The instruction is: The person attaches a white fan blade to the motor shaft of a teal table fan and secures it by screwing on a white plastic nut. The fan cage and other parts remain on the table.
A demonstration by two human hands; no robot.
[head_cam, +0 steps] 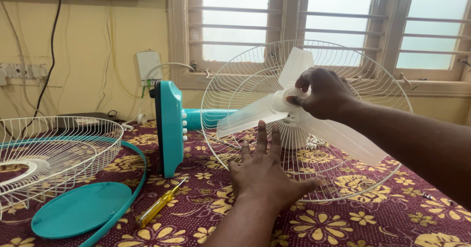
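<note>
Lying across the floral cloth [382, 217], fan on its side: rear guard [235, 75] upright at centre w/ translucent blade [255, 117]. Right hand [326, 92] at 2 o'clock pinches blade hub. Left hand [265, 176], 6 o'clock, fingers spread, against the wires. Teal base [169, 126] at 9; front guard [54, 151] far left; yellow screwdriver [157, 206] at 7.

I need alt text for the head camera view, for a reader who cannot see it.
A right hand grips the hub of a translucent fan blade in a white wire guard; the left hand rests on it. A yellow screwdriver lies nearby.
</note>
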